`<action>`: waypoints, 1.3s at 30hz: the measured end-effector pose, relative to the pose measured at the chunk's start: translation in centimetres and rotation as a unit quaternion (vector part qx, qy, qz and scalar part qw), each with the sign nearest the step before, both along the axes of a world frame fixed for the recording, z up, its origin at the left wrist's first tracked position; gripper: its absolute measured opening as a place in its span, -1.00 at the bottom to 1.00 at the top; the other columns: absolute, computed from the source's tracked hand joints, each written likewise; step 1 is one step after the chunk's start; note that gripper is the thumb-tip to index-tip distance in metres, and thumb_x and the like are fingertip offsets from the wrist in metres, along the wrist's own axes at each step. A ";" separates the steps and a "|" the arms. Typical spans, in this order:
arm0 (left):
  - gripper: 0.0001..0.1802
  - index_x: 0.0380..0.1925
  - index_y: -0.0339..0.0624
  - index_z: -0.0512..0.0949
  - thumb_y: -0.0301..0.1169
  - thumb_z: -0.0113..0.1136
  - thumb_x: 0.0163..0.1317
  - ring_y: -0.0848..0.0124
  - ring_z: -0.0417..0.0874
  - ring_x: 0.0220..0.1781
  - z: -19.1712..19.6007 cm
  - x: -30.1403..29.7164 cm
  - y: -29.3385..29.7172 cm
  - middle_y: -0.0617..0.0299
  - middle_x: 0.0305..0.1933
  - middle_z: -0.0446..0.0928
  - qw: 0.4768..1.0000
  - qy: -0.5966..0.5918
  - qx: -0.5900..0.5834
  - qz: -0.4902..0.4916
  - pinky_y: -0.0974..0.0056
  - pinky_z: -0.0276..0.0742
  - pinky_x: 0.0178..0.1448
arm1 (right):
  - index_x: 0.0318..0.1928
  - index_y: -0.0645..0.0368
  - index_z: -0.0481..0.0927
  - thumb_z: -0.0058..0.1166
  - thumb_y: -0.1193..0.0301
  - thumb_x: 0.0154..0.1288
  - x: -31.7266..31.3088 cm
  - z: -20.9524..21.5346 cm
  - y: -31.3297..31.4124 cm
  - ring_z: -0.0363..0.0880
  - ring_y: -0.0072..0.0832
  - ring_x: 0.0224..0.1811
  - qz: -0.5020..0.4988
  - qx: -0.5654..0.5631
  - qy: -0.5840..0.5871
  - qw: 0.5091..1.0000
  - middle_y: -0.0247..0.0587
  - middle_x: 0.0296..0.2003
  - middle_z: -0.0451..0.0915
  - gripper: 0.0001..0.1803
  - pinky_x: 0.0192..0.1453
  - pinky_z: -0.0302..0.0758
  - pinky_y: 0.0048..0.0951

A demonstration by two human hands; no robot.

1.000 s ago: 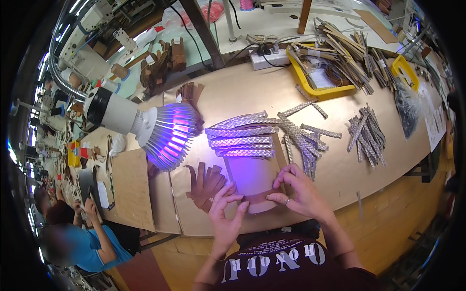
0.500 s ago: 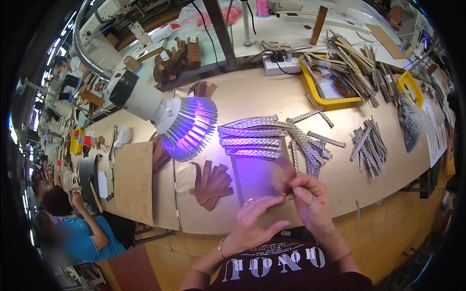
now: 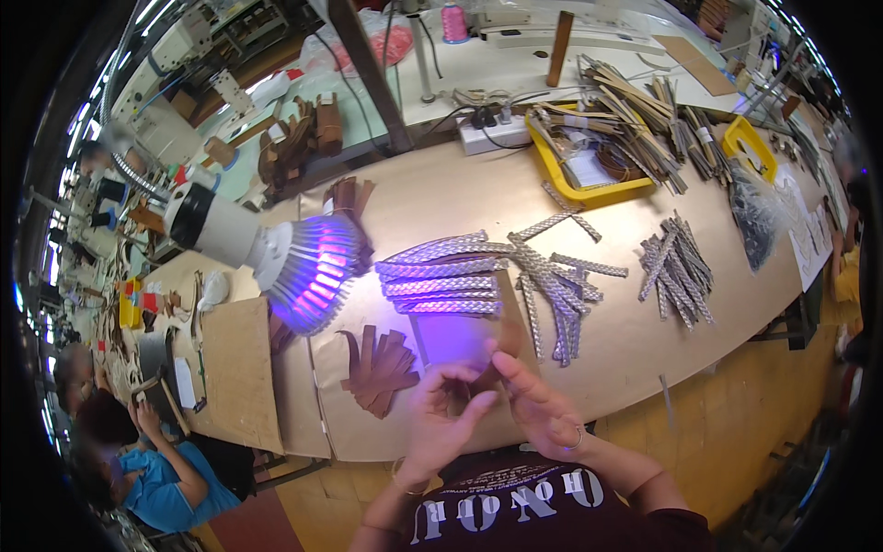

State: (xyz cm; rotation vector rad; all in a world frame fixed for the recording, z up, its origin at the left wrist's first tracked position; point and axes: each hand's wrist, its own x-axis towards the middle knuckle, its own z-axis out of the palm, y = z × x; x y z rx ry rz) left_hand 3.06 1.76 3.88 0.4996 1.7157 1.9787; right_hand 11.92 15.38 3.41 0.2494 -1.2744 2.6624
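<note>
Over the near edge of the worktable, a brown leather strip is bent and partly hidden between my two hands. My left hand curls its fingers and thumb around the strip's left side. From the right, my right hand, with a ring on it, presses its fingertips on the same strip; its thumb is mostly hidden. Just beyond my hands, several braided silver-grey straps lie side by side across a flat board under violet light. A fan of brown leather strips rests left of my hands.
A finned lamp hangs low at left. Loose braided straps and another braided bundle lie to the right. Farther back are a yellow tray with thin strips and a power strip. A co-worker in blue sits at far left.
My hands have come closer together round the leather strip. My left fingers, spread before, now curl at it. The right hand has turned, its fingers straighter. The whole view has shifted slightly.
</note>
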 end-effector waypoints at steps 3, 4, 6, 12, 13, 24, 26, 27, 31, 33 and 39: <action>-0.77 -0.21 -0.30 0.45 -0.65 0.30 0.20 0.44 0.67 -0.19 0.3 -0.6 -1.1 0.12 -0.19 0.59 0.988 -0.140 0.062 -0.008 0.39 0.62 -0.06 | 0.52 0.30 -0.05 -0.04 -0.06 0.34 -0.1 -0.4 0.0 -0.32 -0.26 0.62 0.003 0.037 -0.005 0.999 -0.04 0.55 -0.15 -0.03 0.59 -0.49 -0.19; -0.77 -0.22 -0.30 0.45 -0.66 0.30 0.20 0.44 0.68 -0.24 0.3 -0.8 -1.4 0.12 -0.23 0.60 0.987 -0.147 0.069 -0.008 0.40 0.63 -0.12 | 0.52 0.30 -0.05 -0.05 -0.06 0.34 -0.2 -0.5 0.1 -0.32 -0.26 0.62 0.007 0.053 -0.001 0.999 -0.03 0.55 -0.14 -0.03 0.59 -0.49 -0.18; -0.77 -0.24 -0.30 0.44 -0.67 0.29 0.19 0.44 0.70 -0.33 0.2 -1.3 -1.6 0.11 -0.30 0.61 0.978 -0.180 0.108 -0.004 0.41 0.65 -0.22 | 0.52 0.31 -0.06 -0.06 -0.06 0.34 -0.6 -0.9 0.3 -0.30 -0.26 0.62 0.015 0.083 0.007 0.996 -0.02 0.55 -0.12 -0.04 0.59 -0.49 -0.17; -0.71 -0.18 -0.30 0.43 -0.67 0.32 0.15 0.52 0.61 -0.44 0.0 -3.1 -2.9 0.20 -0.38 0.55 0.994 -0.092 -0.051 0.023 0.50 0.54 -0.34 | 0.47 0.39 0.03 -0.11 -0.12 0.40 -1.3 -2.2 0.4 -0.06 -0.26 0.57 -0.103 -0.086 -0.033 0.990 0.00 0.52 0.00 -0.05 0.59 -0.20 -0.21; -0.69 -0.16 -0.27 0.43 -0.64 0.33 0.15 0.55 0.59 -0.44 -0.1 -3.4 -3.2 0.25 -0.39 0.53 0.994 -0.082 -0.065 0.029 0.52 0.50 -0.35 | 0.47 0.40 0.04 -0.12 -0.13 0.41 -1.3 -2.4 0.7 -0.03 -0.26 0.56 -0.121 -0.085 -0.048 0.988 -0.01 0.52 0.01 -0.06 0.59 -0.16 -0.22; -0.63 0.02 -0.30 0.38 -0.65 0.22 0.24 0.55 0.58 -0.30 -2.3 -7.2 -4.8 0.23 -0.28 0.56 0.991 -0.098 -0.093 -0.020 0.49 0.53 -0.20 | 0.11 0.22 0.56 0.08 0.39 0.44 -0.6 -4.3 2.9 0.53 -0.60 -0.12 -0.270 0.115 -0.266 0.918 -0.27 -0.07 0.59 -0.69 0.01 0.46 -0.54; -0.63 0.04 -0.30 0.39 -0.63 0.23 0.24 0.55 0.58 -0.25 -2.9 -7.4 -4.6 0.23 -0.24 0.56 0.989 -0.121 -0.081 -0.020 0.49 0.54 -0.17 | 0.01 0.22 0.60 0.10 0.42 0.42 -0.7 -4.8 4.2 0.48 -0.69 -0.29 -0.327 0.158 -0.303 0.881 -0.39 -0.25 0.60 -0.78 -0.15 0.45 -0.60; -0.63 0.03 -0.30 0.39 -0.62 0.24 0.25 0.55 0.58 -0.24 -3.2 -7.4 -4.6 0.23 -0.22 0.56 0.989 -0.123 -0.078 -0.014 0.49 0.55 -0.16 | -0.02 0.22 0.60 0.10 0.41 0.42 -1.0 -5.0 5.0 0.43 -0.72 -0.33 -0.361 0.162 -0.306 0.866 -0.43 -0.31 0.57 -0.80 -0.20 0.42 -0.61; -0.66 0.01 -0.31 0.42 -0.59 0.26 0.26 0.54 0.58 -0.19 -3.8 -7.1 -4.6 0.22 -0.19 0.55 0.989 -0.138 -0.058 0.002 0.48 0.58 -0.14 | 0.01 0.23 0.56 0.11 0.41 0.42 -2.1 -4.7 7.1 0.42 -0.75 -0.35 -0.369 0.194 -0.290 0.861 -0.44 -0.33 0.55 -0.77 -0.24 0.40 -0.66; -0.67 -0.01 -0.32 0.43 -0.60 0.27 0.24 0.54 0.58 -0.18 -3.8 -7.0 -4.6 0.22 -0.18 0.54 0.989 -0.143 -0.048 0.001 0.48 0.59 -0.14 | 0.10 0.23 0.48 0.12 0.42 0.41 -3.3 -4.3 6.4 0.42 -0.76 -0.36 -0.298 0.167 -0.248 0.907 -0.44 -0.33 0.54 -0.69 -0.25 0.39 -0.68; -0.66 -0.04 -0.32 0.44 -0.62 0.29 0.21 0.52 0.59 -0.18 -3.5 -7.1 -4.6 0.19 -0.17 0.54 0.989 -0.134 -0.054 -0.007 0.46 0.60 -0.12 | 0.18 0.19 0.33 0.13 0.57 0.36 -6.5 -3.0 4.1 0.48 -0.70 -0.24 -0.205 0.105 -0.245 0.942 -0.39 -0.28 0.52 -0.57 -0.13 0.40 -0.67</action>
